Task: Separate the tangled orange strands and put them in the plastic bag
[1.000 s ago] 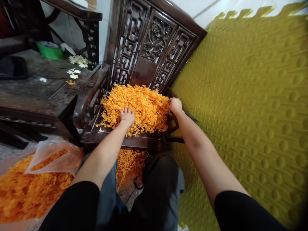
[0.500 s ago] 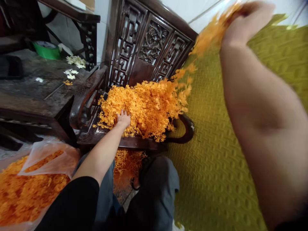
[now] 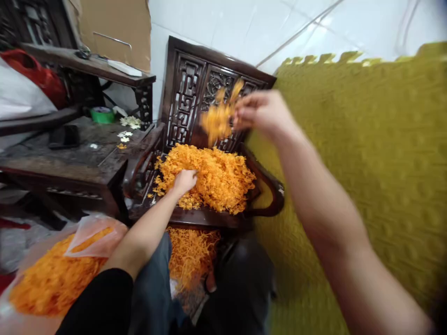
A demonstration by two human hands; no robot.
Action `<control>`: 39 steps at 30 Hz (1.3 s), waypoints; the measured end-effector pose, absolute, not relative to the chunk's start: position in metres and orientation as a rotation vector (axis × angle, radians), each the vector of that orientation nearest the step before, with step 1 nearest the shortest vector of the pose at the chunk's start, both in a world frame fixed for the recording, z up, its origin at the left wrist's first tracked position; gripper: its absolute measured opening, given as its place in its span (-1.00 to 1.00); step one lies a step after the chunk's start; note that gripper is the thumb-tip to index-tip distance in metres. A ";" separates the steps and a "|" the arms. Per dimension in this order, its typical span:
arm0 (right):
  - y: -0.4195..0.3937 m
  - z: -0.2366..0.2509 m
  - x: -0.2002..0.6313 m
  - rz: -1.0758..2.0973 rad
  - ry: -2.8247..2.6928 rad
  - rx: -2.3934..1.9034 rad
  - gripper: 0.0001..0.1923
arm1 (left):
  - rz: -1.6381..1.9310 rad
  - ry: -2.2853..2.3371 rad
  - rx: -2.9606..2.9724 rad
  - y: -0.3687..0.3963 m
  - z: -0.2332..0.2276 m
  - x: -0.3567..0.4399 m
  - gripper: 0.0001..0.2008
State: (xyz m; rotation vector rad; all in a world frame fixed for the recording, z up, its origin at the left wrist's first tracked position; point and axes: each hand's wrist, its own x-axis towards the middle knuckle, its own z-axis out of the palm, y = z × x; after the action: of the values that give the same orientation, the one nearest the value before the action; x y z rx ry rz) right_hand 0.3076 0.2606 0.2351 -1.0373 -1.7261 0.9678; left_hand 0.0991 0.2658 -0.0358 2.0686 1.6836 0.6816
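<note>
Grip: our right hand point(image 3: 261, 114) pinches a small clump of orange shreds point(image 3: 216, 118) up in the air; our left hand point(image 3: 185, 180) lies half curled in the pile, and we cannot tell if it holds any.
Pile: the heap of orange shreds point(image 3: 213, 177) sits on the dark wooden chair point(image 3: 195, 88).
Nearby: a plastic bag point(image 3: 56, 274) of shreds by our left knee.
Doing it well: we think small, loose handfuls held over the seat spill less.

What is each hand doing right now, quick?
Left hand: resting on the heap of orange shreds on the chair seat; grip cannot be told.
Right hand: raised, fingers pinched on a blurred clump of shreds.
</note>
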 end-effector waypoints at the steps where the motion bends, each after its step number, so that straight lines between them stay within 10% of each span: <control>1: 0.251 0.204 0.303 1.010 -1.702 -1.009 -0.83 | 0.742 1.695 2.030 0.263 -0.031 0.089 -0.57; 10: 0.191 0.017 0.303 1.461 -1.336 -0.793 -0.59 | 1.081 1.163 1.422 0.201 -0.002 0.057 -0.28; 16: 0.179 0.007 0.305 1.612 -1.467 -0.647 -0.57 | 1.101 0.996 1.717 0.167 0.000 0.074 -0.09; 22: 0.180 0.006 0.311 1.567 -1.706 -0.776 -0.50 | 1.200 1.123 1.785 0.159 0.009 0.060 -0.61; 29: 0.171 0.011 0.297 1.185 -2.036 -0.864 -0.58 | 1.042 1.101 2.192 0.151 0.020 0.060 -0.35; 39: 0.155 0.013 0.274 1.135 -2.092 -0.917 -0.57 | 1.031 1.025 2.132 0.149 0.033 0.063 -0.66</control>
State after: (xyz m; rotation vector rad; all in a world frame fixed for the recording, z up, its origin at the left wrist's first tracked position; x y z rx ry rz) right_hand 0.2742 0.1554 0.0133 -0.9169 -2.0918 1.1350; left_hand 0.0632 0.1488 0.0332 2.1317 1.0249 1.0310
